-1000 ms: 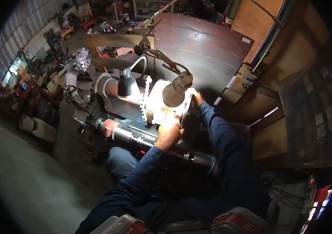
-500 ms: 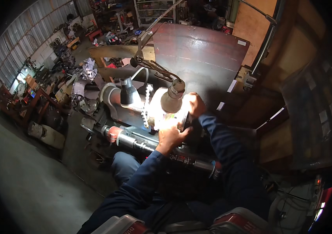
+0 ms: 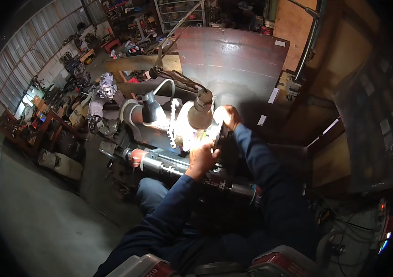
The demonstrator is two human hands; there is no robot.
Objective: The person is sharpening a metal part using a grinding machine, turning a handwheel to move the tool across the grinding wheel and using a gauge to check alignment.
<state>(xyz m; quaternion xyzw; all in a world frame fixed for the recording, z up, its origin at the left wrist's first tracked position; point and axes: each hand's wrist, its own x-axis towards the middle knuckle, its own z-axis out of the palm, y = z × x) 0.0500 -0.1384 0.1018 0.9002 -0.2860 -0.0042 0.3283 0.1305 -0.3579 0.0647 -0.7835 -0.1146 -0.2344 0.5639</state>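
Under two work lamps, a grey one (image 3: 202,113) and a black one (image 3: 151,111), a round metal workpiece with a dark rim (image 3: 219,136) sits on the machine, mostly washed out by glare. My left hand (image 3: 202,159) grips its near lower side, thumb toward the rim. My right hand (image 3: 227,117) is closed round its far upper right side, fingertips lost in the light. A segmented white hose (image 3: 173,122) hangs just left of the piece. A steel bar assembly with a red collar (image 3: 136,158) runs along the machine below my hands.
A large reddish-grey sheet panel (image 3: 233,55) stands behind the machine. Plywood boards (image 3: 293,27) and a dark panel (image 3: 367,138) line the right. At left are cluttered shelves (image 3: 30,129), an engine casing (image 3: 107,87) and a plastic jug (image 3: 62,166). Cables (image 3: 348,226) lie at lower right.
The view has shifted slightly. More of the back of my right hand shows at the piece's edge than a second ago. Both hands remain on the workpiece.
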